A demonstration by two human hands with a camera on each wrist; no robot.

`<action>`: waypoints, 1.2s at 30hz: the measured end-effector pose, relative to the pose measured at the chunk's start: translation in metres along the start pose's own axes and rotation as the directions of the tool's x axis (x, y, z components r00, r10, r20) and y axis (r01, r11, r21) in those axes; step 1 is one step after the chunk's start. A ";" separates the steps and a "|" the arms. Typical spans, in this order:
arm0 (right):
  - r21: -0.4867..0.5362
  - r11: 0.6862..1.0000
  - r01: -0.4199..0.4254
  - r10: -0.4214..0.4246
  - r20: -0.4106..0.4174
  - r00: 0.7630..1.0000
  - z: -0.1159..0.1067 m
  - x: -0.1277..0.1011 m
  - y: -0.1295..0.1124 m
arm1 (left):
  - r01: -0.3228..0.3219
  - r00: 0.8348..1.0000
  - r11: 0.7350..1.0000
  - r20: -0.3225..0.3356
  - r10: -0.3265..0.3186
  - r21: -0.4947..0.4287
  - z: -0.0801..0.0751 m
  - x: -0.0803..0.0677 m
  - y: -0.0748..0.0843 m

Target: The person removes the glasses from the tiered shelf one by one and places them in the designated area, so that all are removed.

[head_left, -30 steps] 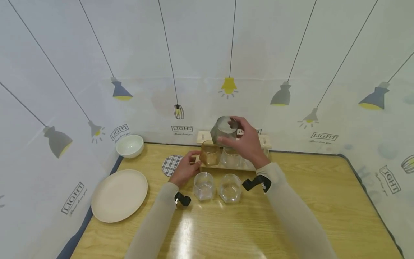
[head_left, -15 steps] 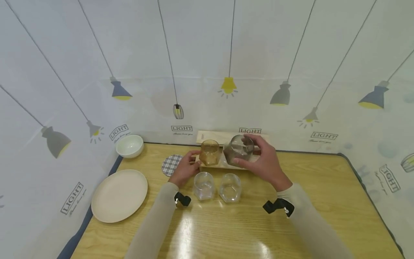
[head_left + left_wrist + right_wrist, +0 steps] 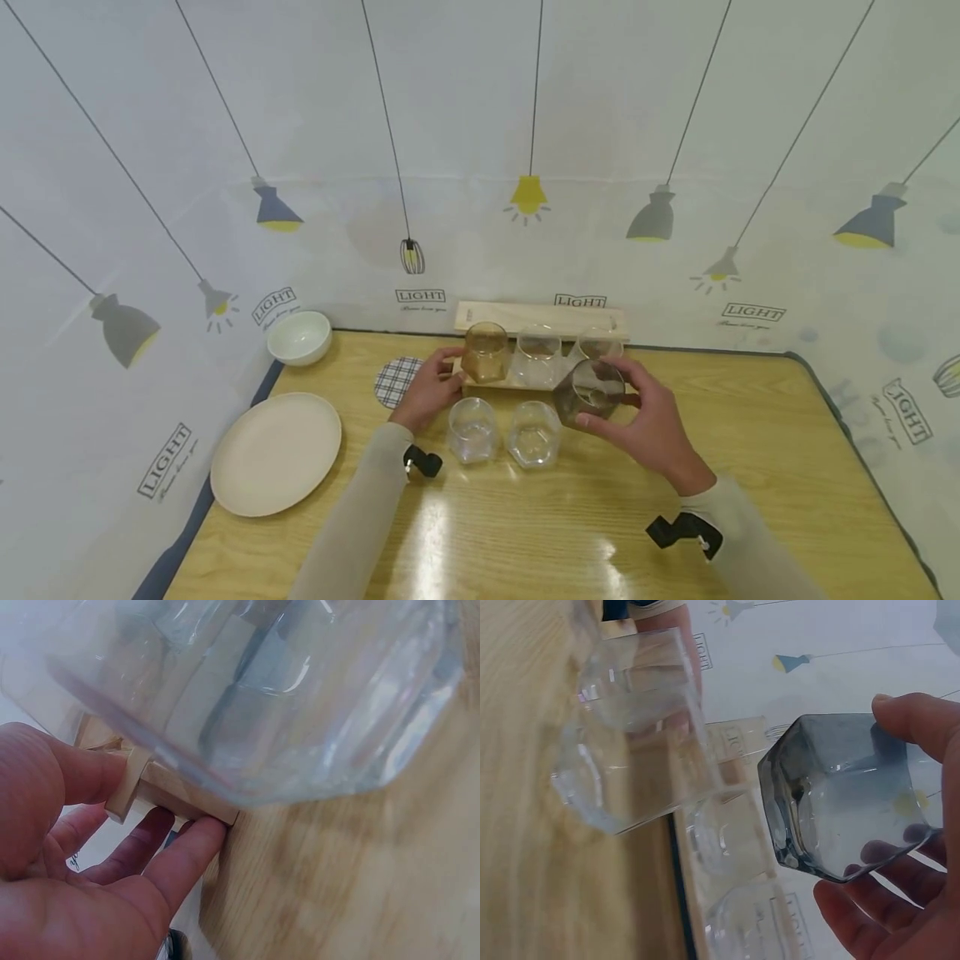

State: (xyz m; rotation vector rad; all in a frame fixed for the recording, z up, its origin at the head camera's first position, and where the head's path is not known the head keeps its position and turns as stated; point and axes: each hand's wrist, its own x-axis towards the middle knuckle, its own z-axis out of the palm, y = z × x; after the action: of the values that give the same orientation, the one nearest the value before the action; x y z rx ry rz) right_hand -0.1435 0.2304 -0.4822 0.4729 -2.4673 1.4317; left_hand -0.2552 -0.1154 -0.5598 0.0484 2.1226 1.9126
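Note:
My right hand [image 3: 660, 425] holds a smoky grey glass [image 3: 588, 398] between thumb and fingers, tilted and raised off the table. In the right wrist view that grey glass [image 3: 840, 799] shows an angular, faceted base. A low wooden stand [image 3: 517, 386] bears an amber glass [image 3: 486, 357] at its left end and two clear glasses to the right of it. My left hand [image 3: 426, 393] grips the stand's left end; the left wrist view shows the thumb above and fingers below the wood [image 3: 184, 791]. Two more clear glasses, left [image 3: 472, 432] and right [image 3: 534, 435], stand before it.
A long wooden board [image 3: 540, 317] lies behind the stand, against the printed wall covering. On the left are a cream plate [image 3: 276, 454], a pale bowl [image 3: 300, 337] and a round checked coaster [image 3: 396, 382]. Bare wooden tabletop [image 3: 750, 417] extends to the right.
My right hand has carried the grey glass from above the stand's middle, rightward and toward me. Clear glasses on the stand are now uncovered. The left hand has stayed on the stand.

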 end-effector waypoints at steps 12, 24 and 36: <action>-0.026 0.998 -0.053 0.054 0.005 0.999 0.006 -0.034 0.031 | 0.007 1.000 1.000 0.007 -0.007 -0.006 -0.003 -0.001 0.005; -0.067 0.985 -0.161 0.167 0.081 0.983 0.015 -0.049 0.058 | -0.015 1.000 1.000 0.025 0.014 0.026 -0.005 0.001 -0.001; -0.099 0.976 -0.194 0.202 0.086 0.976 0.021 -0.054 0.066 | -0.032 0.999 0.999 0.015 0.032 0.003 -0.001 0.001 -0.004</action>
State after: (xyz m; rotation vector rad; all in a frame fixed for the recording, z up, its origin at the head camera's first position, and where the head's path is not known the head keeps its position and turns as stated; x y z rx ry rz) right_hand -0.1210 0.2506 -0.5649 0.2896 -2.7084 1.3903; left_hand -0.2555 -0.1168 -0.5639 0.0977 2.1274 1.9202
